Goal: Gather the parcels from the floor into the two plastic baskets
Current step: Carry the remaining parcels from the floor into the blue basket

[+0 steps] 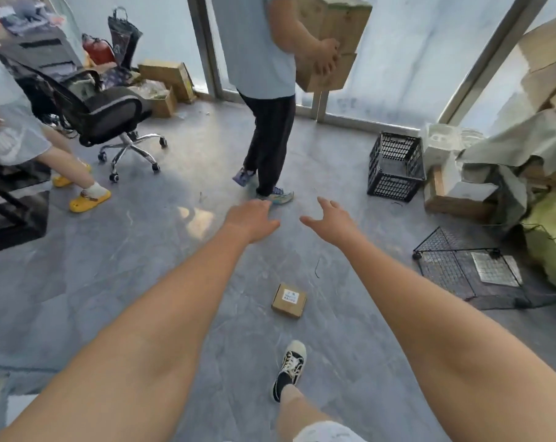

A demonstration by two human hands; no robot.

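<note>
A small brown cardboard parcel (289,300) with a white label lies flat on the grey floor, just ahead of my shoe. Both my arms reach forward above it. My left hand (250,218) is palm down with its fingers spread and holds nothing. My right hand (331,218) is beside it, fingers apart and empty. A black plastic basket (394,167) stands on the floor at the right, near the window. I see no parcel in it from here.
A person in a light shirt (264,90) stands ahead holding stacked cardboard boxes (331,39). Another person in yellow clogs (90,199) is at the left by a black office chair (110,116). Wire mesh panels (465,272) and covered clutter lie at the right.
</note>
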